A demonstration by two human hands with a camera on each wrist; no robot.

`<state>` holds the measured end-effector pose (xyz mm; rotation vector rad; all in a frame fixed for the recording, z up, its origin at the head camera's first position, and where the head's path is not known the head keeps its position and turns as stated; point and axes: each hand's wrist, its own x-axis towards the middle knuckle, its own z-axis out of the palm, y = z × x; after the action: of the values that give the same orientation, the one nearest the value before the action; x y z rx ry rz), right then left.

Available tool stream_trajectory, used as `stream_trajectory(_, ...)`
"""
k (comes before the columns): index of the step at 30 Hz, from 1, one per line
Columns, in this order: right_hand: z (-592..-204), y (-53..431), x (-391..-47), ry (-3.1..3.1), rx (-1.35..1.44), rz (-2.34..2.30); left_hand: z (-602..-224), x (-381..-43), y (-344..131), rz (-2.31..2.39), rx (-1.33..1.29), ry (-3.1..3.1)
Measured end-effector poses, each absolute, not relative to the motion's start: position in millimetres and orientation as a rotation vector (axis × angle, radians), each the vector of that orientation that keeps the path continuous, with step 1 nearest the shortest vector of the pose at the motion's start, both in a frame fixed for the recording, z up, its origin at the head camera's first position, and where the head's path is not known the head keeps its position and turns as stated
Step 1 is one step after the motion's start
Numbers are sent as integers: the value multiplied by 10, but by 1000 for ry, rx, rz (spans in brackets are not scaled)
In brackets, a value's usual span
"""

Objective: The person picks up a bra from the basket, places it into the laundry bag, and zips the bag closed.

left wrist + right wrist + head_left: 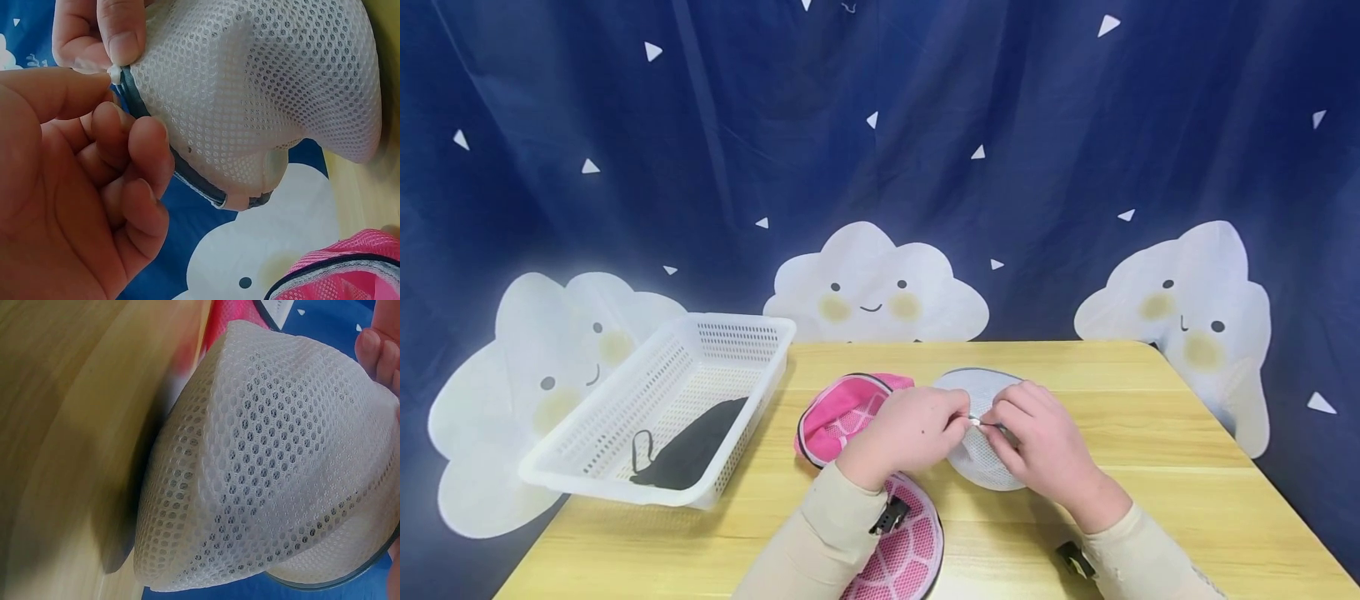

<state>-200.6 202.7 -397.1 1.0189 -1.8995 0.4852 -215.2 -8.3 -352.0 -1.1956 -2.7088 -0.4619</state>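
Note:
A white mesh laundry bag (981, 467) with a dark grey zip (139, 100) stands on the table in front of me. My left hand (921, 425) pinches the small white zip pull (115, 74) between thumb and forefinger, its other fingers curled in. Close against it, my right hand (1041, 437) pinches the zipped edge of the same bag, as the left wrist view shows. The mesh (281, 437) bulges out in the right wrist view, where only part of the hands shows at the right side.
A pink mesh bag (898, 546) lies unzipped on the wooden table (1120, 417), its lid folded toward me under my left forearm. To the left stands a white plastic basket (745, 417) holding a black fabric item (700, 446) with a thin strap. A blue cloud-print curtain hangs behind.

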Motion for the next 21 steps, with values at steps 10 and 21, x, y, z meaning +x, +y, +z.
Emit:
stream_trajectory(10, -3949, 2034, -2008, -1899, 1061, 496, -3516, -2177, -110, -422, -1201, -2720)
stream_trajectory(21, -3959, 2041, -2017, -1886, 1062, 497, -3533, -2210, -158, -397, -1159, -2743)
